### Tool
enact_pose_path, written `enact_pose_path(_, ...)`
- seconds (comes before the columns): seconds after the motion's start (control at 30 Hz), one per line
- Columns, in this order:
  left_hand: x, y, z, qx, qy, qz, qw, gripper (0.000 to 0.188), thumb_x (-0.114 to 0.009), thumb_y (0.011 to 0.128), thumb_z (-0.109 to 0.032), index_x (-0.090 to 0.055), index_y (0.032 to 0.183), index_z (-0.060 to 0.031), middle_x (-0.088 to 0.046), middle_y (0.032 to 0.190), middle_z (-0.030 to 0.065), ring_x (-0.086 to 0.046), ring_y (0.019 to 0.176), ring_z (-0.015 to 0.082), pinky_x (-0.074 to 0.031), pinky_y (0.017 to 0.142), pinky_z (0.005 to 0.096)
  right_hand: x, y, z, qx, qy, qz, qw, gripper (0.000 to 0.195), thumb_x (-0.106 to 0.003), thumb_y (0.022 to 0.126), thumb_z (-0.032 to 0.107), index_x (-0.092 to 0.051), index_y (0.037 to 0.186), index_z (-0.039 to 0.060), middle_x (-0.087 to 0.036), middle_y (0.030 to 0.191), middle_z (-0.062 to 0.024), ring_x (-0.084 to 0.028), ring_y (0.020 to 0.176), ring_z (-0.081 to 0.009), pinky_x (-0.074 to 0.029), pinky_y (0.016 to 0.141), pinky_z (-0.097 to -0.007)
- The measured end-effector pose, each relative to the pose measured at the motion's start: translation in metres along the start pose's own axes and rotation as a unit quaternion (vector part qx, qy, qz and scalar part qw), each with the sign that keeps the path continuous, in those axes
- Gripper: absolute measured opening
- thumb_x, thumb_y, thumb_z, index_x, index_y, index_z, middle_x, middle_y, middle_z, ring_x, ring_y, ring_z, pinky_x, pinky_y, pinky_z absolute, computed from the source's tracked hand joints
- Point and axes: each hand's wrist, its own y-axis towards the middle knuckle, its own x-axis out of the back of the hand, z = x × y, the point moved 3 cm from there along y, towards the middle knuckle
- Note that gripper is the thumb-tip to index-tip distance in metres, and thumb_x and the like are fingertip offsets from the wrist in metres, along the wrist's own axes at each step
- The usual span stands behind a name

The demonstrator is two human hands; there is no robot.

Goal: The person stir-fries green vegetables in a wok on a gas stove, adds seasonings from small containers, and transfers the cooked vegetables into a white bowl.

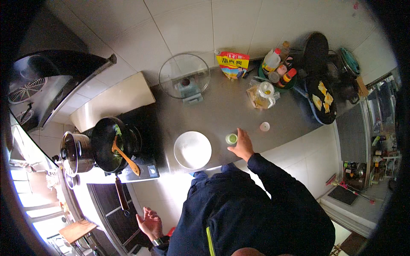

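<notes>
My right hand (244, 146) is curled round the side of a small jar (231, 139) with green contents, seen from above over the steel countertop (221, 108). A small round pale lid (264, 126) lies on the counter, farther right. Left of the jar is a white bowl (192, 150), near the counter's front edge; glare washes out its inside. My left hand (150, 224) hangs in the air below the stove, with nothing in it and its fingers apart.
On the stove, a black wok (107, 144) holds some greens and a wooden spatula (126, 156), beside a steel pot (77, 153). Farther back are a glass lid (169, 76), a seasoning pouch (233, 64) and bottles (272, 60). A pan (320, 110) with several fried pieces stands right.
</notes>
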Motion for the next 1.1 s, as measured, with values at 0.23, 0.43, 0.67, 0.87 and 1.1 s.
enact_pose_path(0.23,0.000,-0.033,0.070,0.036,-0.024,-0.048,0.998,0.054,-0.042,0.100,-0.052,-0.062,0.112,-0.0033,-0.063,0.100,0.0081,-0.052,0.076,0.0186,-0.046,0.066,0.0301,-0.024,0.026,-0.020,0.065,0.056,-0.044,0.995,0.056,-0.085,0.065,0.020,-0.058,0.113,0.0064,-0.063,0.111,-0.0167,-0.059,0.106,-0.0371,-0.047,0.089,-0.0479)
enact_pose_path(0.43,-0.023,-0.034,0.100,0.000,-0.034,-0.026,0.999,0.044,-0.046,0.102,-0.045,-0.064,0.105,-0.0044,-0.065,0.091,0.0074,-0.057,0.078,0.0192,-0.048,0.067,0.0298,-0.009,0.066,-0.061,0.039,0.079,0.016,0.996,0.073,-0.086,0.068,0.023,-0.050,0.128,0.0038,-0.058,0.125,-0.0196,-0.055,0.114,-0.0385,-0.044,0.098,-0.0469)
enact_pose_path(0.67,-0.035,-0.018,0.148,0.037,0.123,-0.033,0.991,0.029,-0.049,0.102,-0.036,-0.062,0.106,-0.0101,-0.064,0.092,0.0014,-0.058,0.074,0.0166,-0.048,0.065,0.0291,0.051,0.053,-0.125,-0.076,-0.099,-0.008,0.992,0.067,-0.073,0.075,0.018,-0.047,0.135,0.0056,-0.052,0.135,-0.0170,-0.049,0.126,-0.0347,-0.041,0.105,-0.0452)
enact_pose_path(0.87,-0.102,0.020,0.172,0.045,0.335,0.027,0.941,0.023,-0.049,0.103,-0.027,-0.058,0.108,-0.0070,-0.062,0.095,0.0051,-0.055,0.072,0.0146,-0.045,0.065,0.0270,0.036,0.038,-0.165,-0.097,-0.173,0.051,0.979,0.067,-0.074,0.075,0.020,-0.049,0.136,0.0072,-0.054,0.135,-0.0140,-0.051,0.125,-0.0329,-0.041,0.106,-0.0451)
enact_pose_path(1.1,-0.177,0.075,0.225,0.061,0.552,0.143,0.819,0.021,-0.057,0.101,-0.019,-0.058,0.115,-0.0027,-0.066,0.102,0.0084,-0.060,0.084,0.0134,-0.050,0.075,0.0279,0.027,0.036,-0.174,-0.070,-0.104,0.035,0.991,0.060,-0.077,0.077,0.018,-0.053,0.131,0.0062,-0.059,0.125,-0.0167,-0.056,0.117,-0.0358,-0.044,0.101,-0.0450)
